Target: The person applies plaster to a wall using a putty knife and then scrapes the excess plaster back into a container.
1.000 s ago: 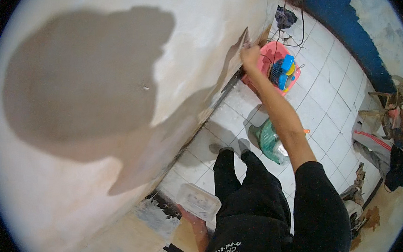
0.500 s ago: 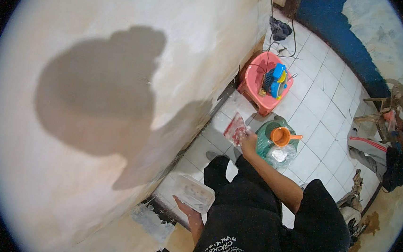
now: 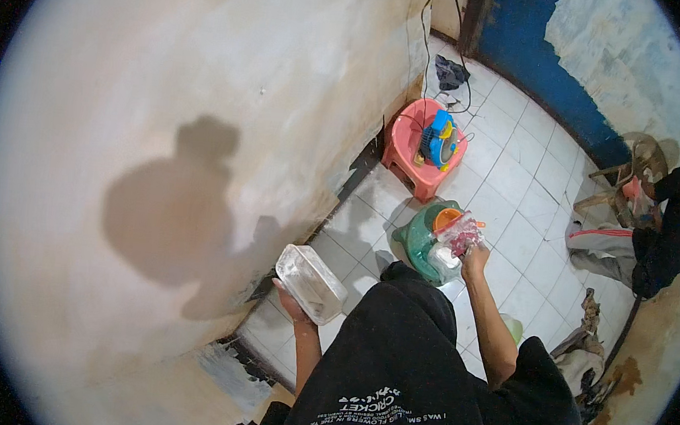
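My left hand grips a white rectangular plastic tub from below and the side, near the wall. The tub is tilted, with whitish smears inside. My right hand is closed on a red-and-white printed plastic packet; its contents cannot be made out. The packet hangs above a green plastic stool and partly hides an orange dipper on it. Just below the packet, a clear plastic bag with something white rests on the stool.
A pink plastic stool by the wall bears a blue fan. Cables hang near a dark crumpled bag. Another person crouches at the right by a wooden chair. Rags lie beside the right wall.
My right hand has moved right with the packet, from beside the green stool to over it. My left hand has lifted the tub and tipped it differently. The whole view has shifted.
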Demonstrator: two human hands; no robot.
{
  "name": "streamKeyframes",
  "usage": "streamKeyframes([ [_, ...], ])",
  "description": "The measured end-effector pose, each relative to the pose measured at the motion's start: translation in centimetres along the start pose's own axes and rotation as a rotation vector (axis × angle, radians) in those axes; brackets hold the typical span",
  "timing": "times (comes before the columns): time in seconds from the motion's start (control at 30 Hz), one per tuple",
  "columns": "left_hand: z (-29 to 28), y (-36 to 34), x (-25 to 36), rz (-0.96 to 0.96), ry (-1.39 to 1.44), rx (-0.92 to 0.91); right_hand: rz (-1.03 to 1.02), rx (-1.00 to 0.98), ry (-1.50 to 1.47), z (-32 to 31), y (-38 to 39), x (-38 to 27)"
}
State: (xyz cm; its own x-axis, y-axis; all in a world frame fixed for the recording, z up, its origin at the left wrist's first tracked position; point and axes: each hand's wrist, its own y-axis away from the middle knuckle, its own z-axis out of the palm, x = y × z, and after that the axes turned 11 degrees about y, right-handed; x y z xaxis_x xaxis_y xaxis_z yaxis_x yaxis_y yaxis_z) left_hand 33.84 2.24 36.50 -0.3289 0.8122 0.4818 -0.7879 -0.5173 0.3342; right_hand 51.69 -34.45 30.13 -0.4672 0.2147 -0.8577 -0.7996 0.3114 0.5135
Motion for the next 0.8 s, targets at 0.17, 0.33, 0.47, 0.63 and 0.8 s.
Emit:
streamKeyframes([
  [0.17,1.8,8.0,1.5,-0.18,0.346,-0.312,0.062,0.13,-0.059,-7.7,3.1,3.9],
  [0.33,-3.3,16.4,-1.7,-0.391,0.489,-0.435,0.08,0.103,0.006,-14.2,7.8,5.8],
  [0.47,-5.6,22.0,-4.0,-0.373,0.512,-0.309,0.116,0.025,-0.025,-19.5,9.0,6.6],
  [0.63,-13.3,24.7,-5.1,-0.058,0.545,-0.071,0.074,-0.324,-0.074,-14.5,15.0,1.5],
  [0.8,-11.7,24.4,-5.9,-0.044,0.486,-0.096,0.016,-0.711,-0.02,-5.5,26.9,-6.1],
])
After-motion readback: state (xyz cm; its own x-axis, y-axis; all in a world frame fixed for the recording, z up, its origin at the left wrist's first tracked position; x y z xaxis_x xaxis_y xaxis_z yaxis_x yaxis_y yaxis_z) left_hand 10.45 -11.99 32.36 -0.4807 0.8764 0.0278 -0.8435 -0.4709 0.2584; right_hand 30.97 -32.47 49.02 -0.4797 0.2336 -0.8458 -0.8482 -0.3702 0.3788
